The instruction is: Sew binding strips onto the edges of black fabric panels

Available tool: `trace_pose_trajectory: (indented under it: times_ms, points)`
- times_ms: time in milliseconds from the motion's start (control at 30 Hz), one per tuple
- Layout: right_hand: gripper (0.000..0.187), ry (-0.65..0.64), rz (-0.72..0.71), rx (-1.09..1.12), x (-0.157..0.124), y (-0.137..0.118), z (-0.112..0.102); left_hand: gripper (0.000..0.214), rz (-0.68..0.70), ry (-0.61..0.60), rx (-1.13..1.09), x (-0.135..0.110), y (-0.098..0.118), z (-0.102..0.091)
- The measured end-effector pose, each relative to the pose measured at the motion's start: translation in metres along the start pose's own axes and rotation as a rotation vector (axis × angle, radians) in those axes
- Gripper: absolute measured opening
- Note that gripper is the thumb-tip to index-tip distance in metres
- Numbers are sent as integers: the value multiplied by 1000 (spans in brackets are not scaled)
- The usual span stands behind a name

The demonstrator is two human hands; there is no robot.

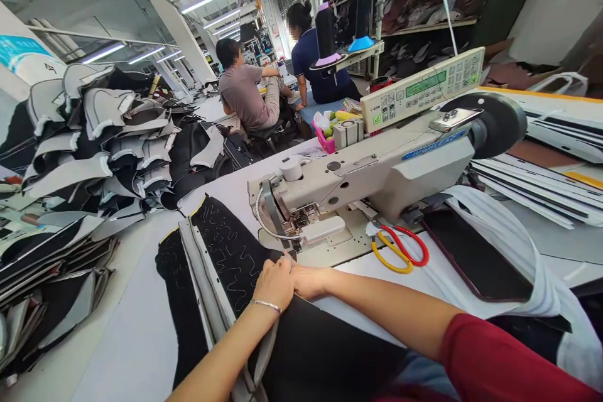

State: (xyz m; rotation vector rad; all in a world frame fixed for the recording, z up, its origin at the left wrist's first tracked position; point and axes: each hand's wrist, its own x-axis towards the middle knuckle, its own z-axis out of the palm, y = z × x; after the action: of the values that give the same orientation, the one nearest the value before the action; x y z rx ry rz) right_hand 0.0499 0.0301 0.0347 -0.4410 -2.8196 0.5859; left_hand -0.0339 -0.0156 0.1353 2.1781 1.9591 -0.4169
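Note:
A black fabric piece [325, 345] with a grey strip and wavy stitched lines spreads across the white table and over my lap. My left hand [276, 282], a bracelet at its wrist, is closed on the fabric's edge. Right beside it, my right hand [308, 279] pinches the same edge, its fingertips partly hidden behind the left hand. Both hands are just in front of the sewing machine [367, 176], close to its needle area. Exactly how the fingers grip is hidden.
Scissors [400, 248] with red and yellow handles lie right of my hands, near a dark phone [478, 254]. Piles of cut pieces [94, 138] rise at the left. White panels [527, 185] are stacked at the right. Two people sit beyond the machine.

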Motion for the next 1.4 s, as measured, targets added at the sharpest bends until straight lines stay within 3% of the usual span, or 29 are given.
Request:
trace_pose_trajectory:
  times_ms: [233,433,600,733,967,1167,1400]
  points:
    - [11,-42,-98,-64,-7,1,-2,40,-129,-8,-202,16,-22,20]
    - [15,46,-136,-143,-21,-5,-4,41,-28,136,-234,19,-22,38]
    - [13,31,-150,-187,-23,-4,-2,39,-3,186,-150,35,-18,44]
    - [12,30,-99,-168,-24,-5,-2,41,94,228,-129,46,-22,52]
    - [10,23,-36,-128,-26,-5,-2,44,344,488,-95,54,-42,79]
    - [12,35,-41,-125,-25,-3,2,43,399,529,-27,53,-43,81]
    - [13,39,-31,-127,-25,-2,2,43,370,519,-33,55,-42,84]
